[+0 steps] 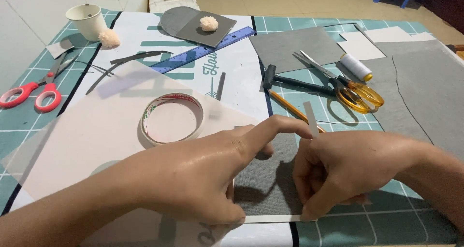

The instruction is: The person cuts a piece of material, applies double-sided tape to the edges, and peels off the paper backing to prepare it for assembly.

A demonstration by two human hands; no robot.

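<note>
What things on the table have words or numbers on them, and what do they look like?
White printed sheet: lies flat mid-table under the tape roll, with teal block lettering.
Blue ruler: long translucent strip with scale marks, lying slantwise on that sheet.
Tape roll: pale ring with red and green print on its inner core, left of the left hand.
No screens or signs.

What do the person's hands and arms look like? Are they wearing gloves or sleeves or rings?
Both are bare. The left hand has no glove, ring or watch that shows, and its forearm is uncovered to the picture's edge. The right hand is bare too, with no sleeve on its forearm. The fingernails look short and unpainted.
</note>
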